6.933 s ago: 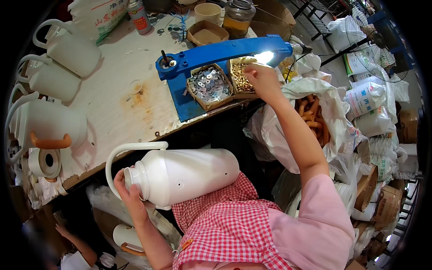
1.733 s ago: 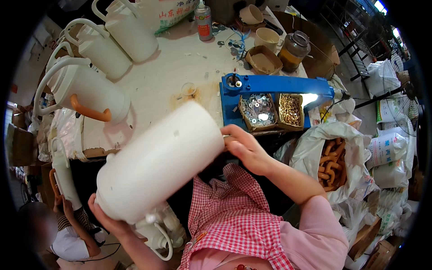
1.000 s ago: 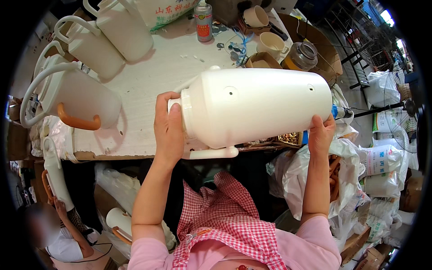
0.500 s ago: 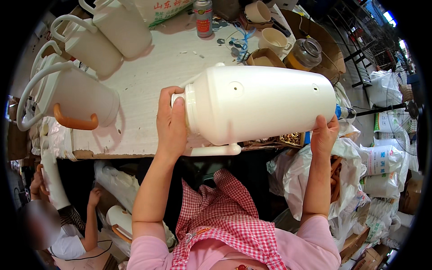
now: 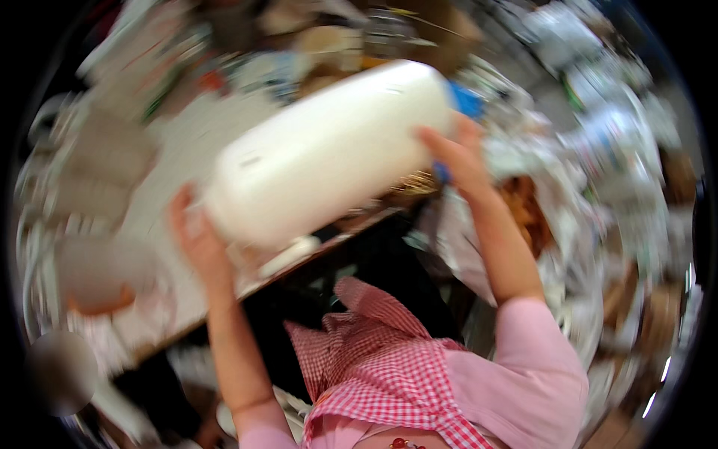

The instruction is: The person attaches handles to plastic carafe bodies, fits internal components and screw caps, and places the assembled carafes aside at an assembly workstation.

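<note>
Both hands carry a large white plastic jug (image 5: 329, 150) in the air above the bench (image 5: 172, 165), and the whole view is smeared by motion. Left hand (image 5: 196, 238) is wrapped round the jug's lower, narrower end, fingers curled up against it, gripping. Right hand (image 5: 458, 153) presses against the jug's upper, broad end, fingers spread over the flat base, so it is open against the surface rather than closed round anything.

The jug lies tilted, its broad end raised toward the upper right and its neck end down toward the lower left. Its white handle (image 5: 288, 254) shows along the underside, just above the bench edge.

A blue object (image 5: 467, 101) peeks out behind the jug's raised end. Further white jugs (image 5: 97, 262) stand blurred at the left on the bench. Below, a red-checked apron (image 5: 381, 359) and a pink sleeve (image 5: 523, 374) fill the lower part of the view.
</note>
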A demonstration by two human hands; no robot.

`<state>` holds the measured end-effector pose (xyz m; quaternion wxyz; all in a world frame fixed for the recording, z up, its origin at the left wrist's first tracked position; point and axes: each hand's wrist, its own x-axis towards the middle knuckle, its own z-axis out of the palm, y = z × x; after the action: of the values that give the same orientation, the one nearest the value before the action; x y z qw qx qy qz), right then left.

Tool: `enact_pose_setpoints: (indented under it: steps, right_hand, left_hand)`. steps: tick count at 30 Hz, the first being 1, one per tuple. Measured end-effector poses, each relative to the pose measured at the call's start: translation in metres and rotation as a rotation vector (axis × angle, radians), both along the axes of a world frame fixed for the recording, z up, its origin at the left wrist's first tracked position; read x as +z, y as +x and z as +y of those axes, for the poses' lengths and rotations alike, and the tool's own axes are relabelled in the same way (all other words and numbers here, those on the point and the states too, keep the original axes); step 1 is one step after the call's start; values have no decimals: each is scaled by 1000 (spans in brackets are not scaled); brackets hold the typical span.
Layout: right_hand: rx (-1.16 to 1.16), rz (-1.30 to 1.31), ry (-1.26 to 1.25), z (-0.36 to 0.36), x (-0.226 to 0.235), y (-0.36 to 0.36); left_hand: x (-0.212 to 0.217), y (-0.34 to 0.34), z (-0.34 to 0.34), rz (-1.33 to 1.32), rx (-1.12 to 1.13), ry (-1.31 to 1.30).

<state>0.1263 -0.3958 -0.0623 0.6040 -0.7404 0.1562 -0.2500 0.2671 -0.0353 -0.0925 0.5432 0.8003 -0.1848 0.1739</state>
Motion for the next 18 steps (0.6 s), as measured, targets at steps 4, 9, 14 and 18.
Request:
enact_pose_setpoints:
  steps: [4, 9, 14, 18]
  right_hand:
    - [39, -125, 244, 19, 9, 18]
    - [-428, -199, -253, -17, -59, -94]
    - [-579, 595, -247, -105, -78, -199]
    - [-361, 796, -876, -157, -130, -165]
  left_hand:
    - [79, -17, -50, -108, -108, 193]
    - [75, -8, -56, -17, -254, 338]
    - [76, -5, -54, 21, -307, 321]
    - [72, 0, -46, 39, -294, 310]
